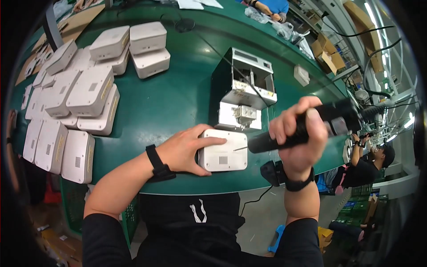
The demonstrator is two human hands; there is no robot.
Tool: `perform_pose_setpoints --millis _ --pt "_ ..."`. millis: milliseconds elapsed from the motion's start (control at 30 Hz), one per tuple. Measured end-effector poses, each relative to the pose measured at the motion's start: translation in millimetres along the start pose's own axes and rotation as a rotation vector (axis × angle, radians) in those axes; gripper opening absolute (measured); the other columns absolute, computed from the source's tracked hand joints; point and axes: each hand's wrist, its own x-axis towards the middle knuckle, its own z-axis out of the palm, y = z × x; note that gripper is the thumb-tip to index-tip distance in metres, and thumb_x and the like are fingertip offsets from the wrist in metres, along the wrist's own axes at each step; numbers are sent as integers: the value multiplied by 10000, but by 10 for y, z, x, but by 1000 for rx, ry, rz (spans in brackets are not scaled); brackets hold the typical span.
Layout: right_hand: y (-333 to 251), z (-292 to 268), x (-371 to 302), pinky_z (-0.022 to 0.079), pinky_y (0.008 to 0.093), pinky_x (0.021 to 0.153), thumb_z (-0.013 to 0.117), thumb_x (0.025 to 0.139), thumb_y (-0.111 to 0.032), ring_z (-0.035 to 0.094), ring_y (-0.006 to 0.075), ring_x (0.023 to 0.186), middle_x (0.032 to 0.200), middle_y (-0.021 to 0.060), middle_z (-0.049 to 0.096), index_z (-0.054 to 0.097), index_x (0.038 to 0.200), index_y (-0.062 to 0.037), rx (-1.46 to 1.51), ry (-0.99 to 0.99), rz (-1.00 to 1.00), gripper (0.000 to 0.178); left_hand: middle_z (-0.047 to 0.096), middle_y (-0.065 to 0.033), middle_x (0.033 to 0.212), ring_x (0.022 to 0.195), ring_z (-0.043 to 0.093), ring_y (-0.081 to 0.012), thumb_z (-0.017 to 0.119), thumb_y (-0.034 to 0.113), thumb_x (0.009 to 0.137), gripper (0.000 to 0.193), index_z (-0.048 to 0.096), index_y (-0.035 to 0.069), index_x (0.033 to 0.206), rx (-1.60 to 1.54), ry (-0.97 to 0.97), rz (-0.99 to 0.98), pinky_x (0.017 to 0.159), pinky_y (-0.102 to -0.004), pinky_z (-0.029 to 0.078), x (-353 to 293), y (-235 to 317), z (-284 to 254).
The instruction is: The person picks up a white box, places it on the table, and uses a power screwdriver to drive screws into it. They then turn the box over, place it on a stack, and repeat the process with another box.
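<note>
A white plastic box-shaped housing [231,160] with rounded corners, a small vent grille and corner screw holes lies flat on the green table in front of me. My left hand [187,149] grips its left side, with the index finger across the top and the thumb at the near edge. Wrapped in my right hand [298,133] is a black electric screwdriver [260,143], tilted nearly level. Its thin bit points left over the housing's right part; whether the tip touches cannot be made out. Both wrists wear black bands.
Just beyond the housing stands a black and silver machine [249,95], perhaps a screw feeder. Several similar white housings [91,91] are stacked at the left. A small clear box [301,75] lies at the far right. A cable crosses above the machine. Other people work nearby.
</note>
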Motion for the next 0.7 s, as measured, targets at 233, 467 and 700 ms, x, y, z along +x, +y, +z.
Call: perform_pose_setpoints --millis 233,467,700 --pt "-76 -13 -324 416 330 492 526 912 -336 443 150 452 624 46 469 432 959 -62 -38 -131 24 293 507 -145 1266 1105 574 -341 876 278 589 782 573 210 1307 54 -8 2 930 -395 501 45 -32 11" --pt "71 -32 -473 416 328 486 559 891 -334 448 155 451 617 49 477 423 937 -72 -61 -109 15 298 522 -153 1268 1083 599 -335 876 281 570 766 601 206 1282 56 27 10 909 -386 517 30 -19 36" --pt "129 -72 -491 414 327 480 591 872 -343 453 153 455 600 45 476 419 926 -80 -19 -87 30 319 536 -151 1258 1074 610 -329 871 280 572 734 624 202 1259 24 27 -21 895 -379 526 59 -6 20"
